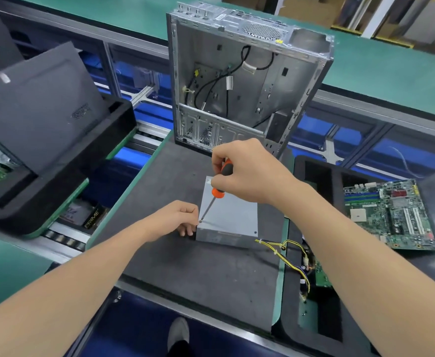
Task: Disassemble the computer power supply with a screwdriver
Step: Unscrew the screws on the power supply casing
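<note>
A grey metal power supply box (233,217) lies on the dark foam mat (185,266) in front of me. Yellow and black wires (288,251) trail from its near right corner. My right hand (247,171) grips an orange and black screwdriver (220,188) by the handle. The screwdriver's tip sits on a screw (200,221) at the box's near left corner. My left hand (177,219) holds the box's left side, fingers curled against that corner.
An empty computer case (247,81) stands upright behind the box. A green motherboard (389,215) lies in a black foam tray (314,176) on the right. A dark side panel (38,106) leans in a black tray at the left. A tiny loose screw (194,174) lies on the mat.
</note>
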Demonstrator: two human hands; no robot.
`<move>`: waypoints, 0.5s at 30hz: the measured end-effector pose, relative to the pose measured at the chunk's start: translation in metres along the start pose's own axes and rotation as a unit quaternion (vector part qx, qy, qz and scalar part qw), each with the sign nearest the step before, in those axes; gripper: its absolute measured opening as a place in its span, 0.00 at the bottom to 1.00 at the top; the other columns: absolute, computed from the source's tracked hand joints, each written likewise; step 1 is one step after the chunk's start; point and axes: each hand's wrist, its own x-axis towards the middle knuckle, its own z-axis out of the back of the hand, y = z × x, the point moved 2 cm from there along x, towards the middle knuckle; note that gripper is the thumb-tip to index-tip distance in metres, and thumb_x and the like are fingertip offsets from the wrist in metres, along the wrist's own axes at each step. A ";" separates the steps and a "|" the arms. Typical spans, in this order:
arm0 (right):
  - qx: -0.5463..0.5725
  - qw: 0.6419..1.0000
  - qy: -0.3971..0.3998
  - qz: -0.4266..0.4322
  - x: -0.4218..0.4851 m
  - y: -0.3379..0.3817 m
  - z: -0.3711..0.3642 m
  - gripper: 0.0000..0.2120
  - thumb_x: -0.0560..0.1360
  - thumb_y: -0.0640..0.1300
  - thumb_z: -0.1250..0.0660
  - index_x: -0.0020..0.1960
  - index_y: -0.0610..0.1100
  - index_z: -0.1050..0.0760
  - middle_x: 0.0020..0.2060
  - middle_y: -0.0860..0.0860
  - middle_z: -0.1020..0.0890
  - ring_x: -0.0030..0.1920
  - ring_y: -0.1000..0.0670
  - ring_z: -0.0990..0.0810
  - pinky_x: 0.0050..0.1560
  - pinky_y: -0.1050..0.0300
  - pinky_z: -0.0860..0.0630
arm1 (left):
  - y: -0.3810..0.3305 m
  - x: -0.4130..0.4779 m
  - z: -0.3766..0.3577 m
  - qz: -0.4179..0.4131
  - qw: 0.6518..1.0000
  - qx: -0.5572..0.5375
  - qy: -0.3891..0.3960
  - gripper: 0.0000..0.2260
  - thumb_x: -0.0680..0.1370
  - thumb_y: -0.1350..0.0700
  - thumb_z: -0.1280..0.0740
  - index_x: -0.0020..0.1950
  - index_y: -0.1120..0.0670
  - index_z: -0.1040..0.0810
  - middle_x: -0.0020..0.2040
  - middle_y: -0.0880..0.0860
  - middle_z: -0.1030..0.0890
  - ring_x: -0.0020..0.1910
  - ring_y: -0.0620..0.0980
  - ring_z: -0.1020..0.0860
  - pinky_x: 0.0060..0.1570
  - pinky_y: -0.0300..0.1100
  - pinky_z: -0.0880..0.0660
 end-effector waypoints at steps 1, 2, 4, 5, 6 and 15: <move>0.001 1.000 -0.001 -0.001 0.000 0.000 0.000 0.05 0.69 0.44 0.28 0.39 0.48 0.25 0.31 0.57 0.21 0.35 0.57 0.26 0.32 0.57 0.31 | 0.000 0.000 0.000 0.000 1.000 -0.002 0.000 0.11 0.76 0.56 0.33 0.33 0.47 0.23 0.38 0.52 0.18 0.39 0.50 0.20 0.41 0.43 0.26; 0.001 1.000 -0.001 -0.001 -0.001 0.000 0.000 0.06 0.69 0.44 0.28 0.38 0.48 0.25 0.31 0.57 0.22 0.34 0.57 0.26 0.33 0.57 0.31 | 0.001 0.000 0.000 0.001 1.000 -0.003 -0.001 0.11 0.75 0.55 0.33 0.33 0.47 0.23 0.37 0.52 0.18 0.39 0.50 0.20 0.41 0.43 0.26; 0.002 1.000 0.000 -0.001 -0.001 0.000 -0.001 0.06 0.70 0.44 0.28 0.38 0.48 0.25 0.30 0.57 0.22 0.34 0.57 0.26 0.33 0.58 0.32 | 0.003 0.001 0.000 0.002 1.000 -0.004 -0.004 0.09 0.75 0.55 0.33 0.34 0.49 0.23 0.37 0.53 0.18 0.39 0.50 0.20 0.42 0.44 0.26; 0.001 1.000 0.001 0.001 -0.001 0.001 -0.001 0.06 0.70 0.44 0.28 0.38 0.48 0.25 0.30 0.57 0.23 0.34 0.57 0.26 0.33 0.58 0.32 | 0.004 0.002 0.000 0.002 1.000 -0.004 -0.004 0.08 0.75 0.55 0.33 0.35 0.51 0.23 0.38 0.54 0.18 0.39 0.50 0.20 0.42 0.45 0.26; 0.000 1.000 0.003 0.002 -0.001 0.001 -0.001 0.06 0.70 0.44 0.28 0.39 0.48 0.25 0.30 0.57 0.23 0.34 0.57 0.26 0.33 0.58 0.32 | 0.005 0.003 0.001 0.001 1.000 -0.005 -0.003 0.08 0.76 0.55 0.33 0.36 0.52 0.23 0.38 0.54 0.18 0.39 0.50 0.20 0.42 0.45 0.26; -0.001 1.000 0.007 -0.002 0.001 0.002 -0.002 0.04 0.70 0.43 0.29 0.39 0.47 0.24 0.30 0.56 0.21 0.33 0.57 0.26 0.33 0.58 0.30 | 0.002 0.005 0.000 0.000 1.000 -0.017 0.013 0.09 0.73 0.53 0.33 0.33 0.47 0.21 0.37 0.52 0.19 0.39 0.50 0.22 0.42 0.44 0.26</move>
